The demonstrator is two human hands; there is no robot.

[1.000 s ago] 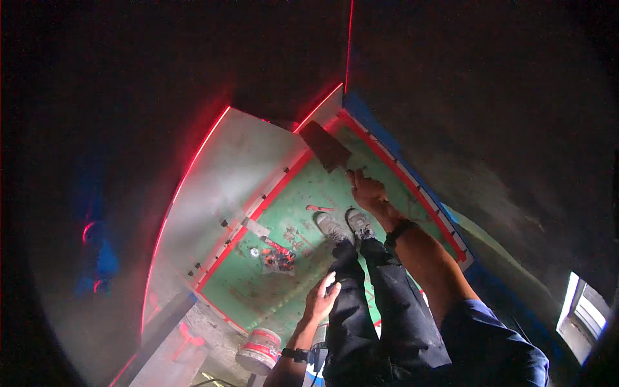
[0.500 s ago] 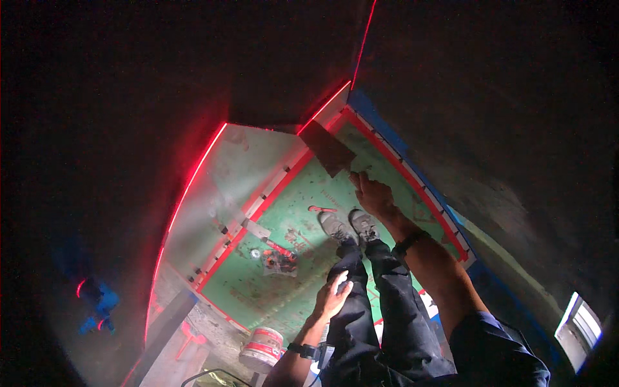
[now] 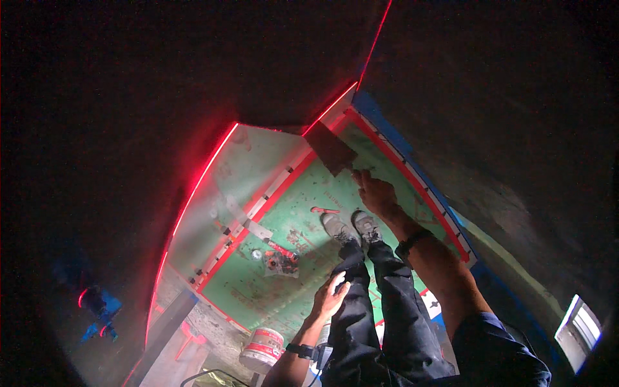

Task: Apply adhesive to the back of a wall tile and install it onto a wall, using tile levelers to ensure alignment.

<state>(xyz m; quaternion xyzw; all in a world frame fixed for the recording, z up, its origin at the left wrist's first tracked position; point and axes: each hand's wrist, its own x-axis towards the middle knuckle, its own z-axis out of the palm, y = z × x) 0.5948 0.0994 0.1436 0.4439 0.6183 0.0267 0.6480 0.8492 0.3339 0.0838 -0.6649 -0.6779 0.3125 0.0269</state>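
Note:
My right hand (image 3: 378,193) is closed round the handle of a trowel with a broad, flat, dark blade (image 3: 331,149). The blade reaches forward and left, its far end close to a pale upright panel edge lit by a red laser line; whether it touches there I cannot tell. My left hand (image 3: 331,297) is over my left leg, fingers stretched out, with nothing in it. A black strap with a small box sits on the left wrist.
I stand on a green board (image 3: 309,187) with red-and-white edging. Left of my shoes (image 3: 336,226) are a red-handled tool (image 3: 284,251) and a clear bag of small parts (image 3: 281,266). A white-and-red bucket (image 3: 263,347) stands lower left, a blue laser level (image 3: 101,308) farther left.
The whole view has shifted slightly. My right hand keeps the trowel at nearly the same spot, and my left hand stays over my leg.

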